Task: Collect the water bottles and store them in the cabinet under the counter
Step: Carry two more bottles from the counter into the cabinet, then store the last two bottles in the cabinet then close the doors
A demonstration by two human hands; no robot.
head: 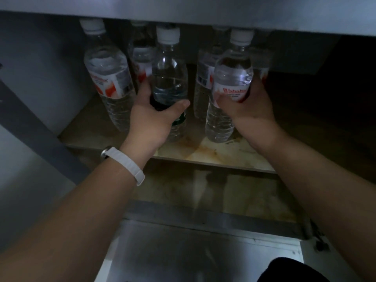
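Note:
Inside the dim cabinet under the counter, my left hand (149, 119) grips a clear water bottle with a dark green label (169, 78). My right hand (247, 107) grips a water bottle with a red and white label (232, 78). Both bottles stand upright on or just above the cabinet shelf (223, 155). To the left stands another red-labelled bottle (107, 76). Behind are more bottles (204, 78), partly hidden. All have white caps.
The underside of the counter (183, 9) hangs just above the bottle caps. A grey cabinet wall (40, 68) closes the left side. The shelf's right part (315, 119) is dark. A metal floor panel (193, 251) lies below. A white band sits on my left wrist (124, 161).

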